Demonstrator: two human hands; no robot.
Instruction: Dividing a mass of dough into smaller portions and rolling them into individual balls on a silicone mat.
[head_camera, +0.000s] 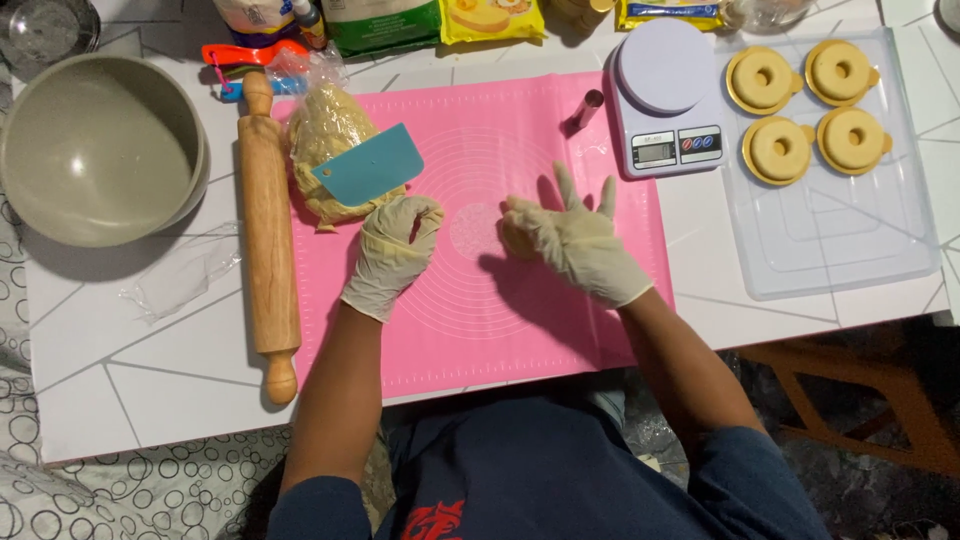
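— Where's the dough you're working on?

— A small dough piece (516, 240) sits under my right hand (575, 243), pressed between the palm and the pink silicone mat (520, 330). The fingers are spread and lifted, not clenched; only the heel of the hand and thumb side touch it.

— And your left hand (395, 250)?

— Curled loosely, gloved fingers bent inward, holding nothing that I can see. It rests on the mat just beside the big dough lump (330, 150), which lies in clear wrap with a teal scraper (370, 165) on top.

— What's along the back edge?

— Packages (all cut off by the frame): a green bag (380, 22), a yellow packet (490, 18) beside it, another yellow packet (668, 10) further right. An orange clip (250, 55) lies near the rolling pin (267, 230).

— On the right?

— A lilac kitchen scale (665, 95), then a clear tray (830, 230) with four ring-shaped dough pieces in gold moulds (805, 110). The grey bowl (100, 150) is far left.
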